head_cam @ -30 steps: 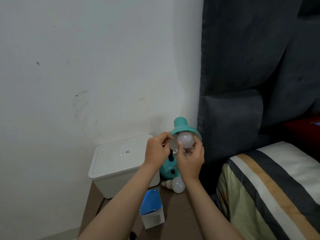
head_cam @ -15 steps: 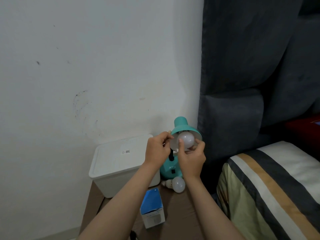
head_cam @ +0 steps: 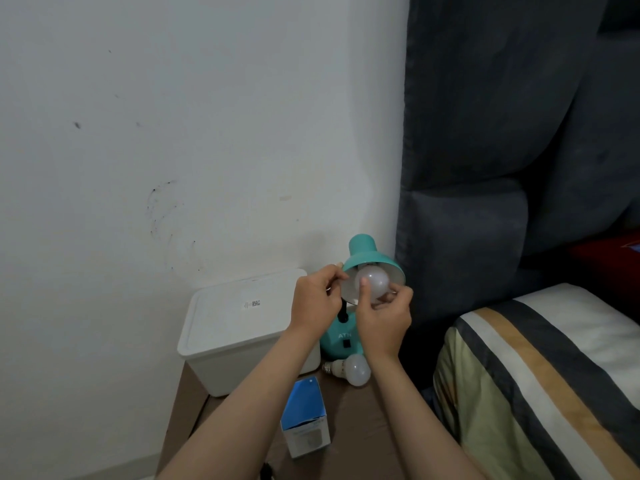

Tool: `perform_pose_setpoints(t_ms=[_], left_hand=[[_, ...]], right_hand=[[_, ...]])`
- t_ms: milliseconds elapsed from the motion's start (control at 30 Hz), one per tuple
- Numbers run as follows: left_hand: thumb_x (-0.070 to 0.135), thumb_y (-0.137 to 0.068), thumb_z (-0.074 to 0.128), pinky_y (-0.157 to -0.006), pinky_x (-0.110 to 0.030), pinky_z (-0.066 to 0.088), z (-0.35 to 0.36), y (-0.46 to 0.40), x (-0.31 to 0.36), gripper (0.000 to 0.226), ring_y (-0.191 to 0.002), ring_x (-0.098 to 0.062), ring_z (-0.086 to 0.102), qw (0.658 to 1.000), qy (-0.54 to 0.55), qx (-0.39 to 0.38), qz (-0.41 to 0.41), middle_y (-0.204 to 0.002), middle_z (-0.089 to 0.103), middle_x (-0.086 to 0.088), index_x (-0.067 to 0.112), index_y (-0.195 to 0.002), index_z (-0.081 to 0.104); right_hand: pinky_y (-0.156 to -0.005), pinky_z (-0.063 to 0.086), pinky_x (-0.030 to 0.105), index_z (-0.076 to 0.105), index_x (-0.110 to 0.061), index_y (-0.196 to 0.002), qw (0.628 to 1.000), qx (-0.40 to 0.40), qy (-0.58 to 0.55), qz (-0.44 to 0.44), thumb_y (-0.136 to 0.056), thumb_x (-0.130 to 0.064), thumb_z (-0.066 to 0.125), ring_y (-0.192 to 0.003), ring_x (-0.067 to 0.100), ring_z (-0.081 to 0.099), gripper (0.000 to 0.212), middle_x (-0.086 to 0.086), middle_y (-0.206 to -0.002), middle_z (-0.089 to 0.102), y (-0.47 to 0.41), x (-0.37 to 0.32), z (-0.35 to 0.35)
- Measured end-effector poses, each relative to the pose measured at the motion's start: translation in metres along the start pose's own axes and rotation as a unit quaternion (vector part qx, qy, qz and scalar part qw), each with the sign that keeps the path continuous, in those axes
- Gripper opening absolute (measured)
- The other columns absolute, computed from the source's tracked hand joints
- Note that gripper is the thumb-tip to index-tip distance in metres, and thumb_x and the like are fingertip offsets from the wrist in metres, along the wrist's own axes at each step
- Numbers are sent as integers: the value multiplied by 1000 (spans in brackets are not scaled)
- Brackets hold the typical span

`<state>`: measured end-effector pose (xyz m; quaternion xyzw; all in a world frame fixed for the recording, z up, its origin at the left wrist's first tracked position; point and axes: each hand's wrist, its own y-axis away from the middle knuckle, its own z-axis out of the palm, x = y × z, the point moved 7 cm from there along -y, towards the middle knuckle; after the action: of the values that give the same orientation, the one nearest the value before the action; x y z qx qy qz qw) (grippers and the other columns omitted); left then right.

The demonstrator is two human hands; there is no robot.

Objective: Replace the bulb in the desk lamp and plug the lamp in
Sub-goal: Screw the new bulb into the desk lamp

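Two bulbs visible: one bulb [head_cam: 373, 284] seated in shade [head_cam: 367, 259] of lamp [head_cam: 341, 341], pinched by right hand [head_cam: 382, 315] fingertips; spare bulb [head_cam: 351, 369] lying on table [head_cam: 349, 424]. Left hand [head_cam: 315, 301] closed on shade rim, steadying. Judged: screwing-in underway; plugging-in outstanding; plug not visible.

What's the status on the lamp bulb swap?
Left hand pinches the shade rim. Right hand grips the bulb in the shade. Spare bulb lies by the lamp base. Nothing in the way.
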<state>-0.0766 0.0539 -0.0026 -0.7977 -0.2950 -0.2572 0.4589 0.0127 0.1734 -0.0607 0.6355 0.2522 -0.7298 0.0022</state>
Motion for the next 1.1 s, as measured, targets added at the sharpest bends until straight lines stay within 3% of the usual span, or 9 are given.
perform_pose_setpoints(t_ms=[133, 233, 367, 500, 633, 700, 867, 1000, 1100], left_hand=[[-3, -81, 57, -66, -45, 57, 0, -1, -2, 23, -72, -30, 68, 1000, 4, 2, -3, -80, 73, -9, 17, -84, 67], [-2, -80, 56, -66, -45, 57, 1, -1, -4, 23, -74, -32, 68, 1000, 9, -1, -11, -81, 73, -10, 19, -84, 67], [-3, -81, 57, -69, -46, 57, 0, 0, -3, 22, -78, -33, 68, 1000, 9, 0, -9, -85, 73, -11, 17, -85, 67], [-3, -82, 58, -68, -44, 57, 1, 0, -1, 20, -74, -30, 69, 1000, 7, -1, -8, -83, 73, -8, 14, -85, 68], [-5, -81, 57, -64, -44, 56, 0, 0, 0, 21, -68, -29, 68, 1000, 3, 3, -7, -78, 72, -6, 13, -85, 68], [-5, -81, 57, -63, -44, 56, -1, 0, 1, 21, -68, -29, 68, 1000, -1, 3, -5, -78, 72, -7, 12, -84, 68], [-5, -81, 57, -64, -43, 55, -1, 0, 3, 22, -69, -29, 67, 1000, -7, 2, -1, -77, 72, -8, 13, -84, 68], [-5, -80, 56, -64, -44, 56, 0, 1, 2, 22, -68, -29, 67, 1000, -2, 3, 1, -76, 71, -8, 13, -84, 68], [-5, -80, 56, -64, -44, 56, -1, 0, 0, 22, -67, -29, 67, 1000, -5, 4, 2, -76, 71, -8, 13, -85, 68]], right_hand=[[-71, 49, 9, 50, -5, -123, 998, 15, -5, -60, -85, -22, 72, -90, 13, 56, 46, 3, -117, 40, 6, -9, 2], [-73, 57, 25, 52, -9, -121, 996, -11, 1, -90, -84, -20, 70, -85, 24, 62, 43, 4, -116, 42, 11, -2, 7], [-62, 48, 7, 52, -5, -110, 999, -12, -5, -37, -82, -26, 74, -75, 9, 62, 41, 12, -108, 55, 6, -3, 2], [-66, 54, 19, 49, -4, -114, 999, 3, -21, -29, -86, -29, 69, -86, 19, 62, 43, 10, -113, 50, 6, -9, 2], [-81, 47, 10, 54, -4, -125, 995, -6, 6, -100, -84, -16, 72, -97, 15, 55, 46, 13, -121, 44, 10, -12, 8], [-76, 47, 5, 56, -4, -122, 995, -16, 10, -101, -80, -15, 76, -92, 13, 57, 47, 11, -116, 49, 9, -9, 7], [-54, 47, 18, 47, -9, -107, 1000, -11, -8, 7, -81, -38, 72, -67, 12, 63, 47, 9, -86, 63, 4, -3, 3], [-72, 47, 7, 53, -5, -118, 998, 20, -7, -60, -84, -24, 73, -88, 8, 54, 44, 8, -112, 47, 7, -11, 3], [-78, 45, 2, 59, -6, -121, 993, 12, 8, -117, -83, -15, 73, -92, 12, 54, 41, 14, -115, 45, 8, -10, 6]])
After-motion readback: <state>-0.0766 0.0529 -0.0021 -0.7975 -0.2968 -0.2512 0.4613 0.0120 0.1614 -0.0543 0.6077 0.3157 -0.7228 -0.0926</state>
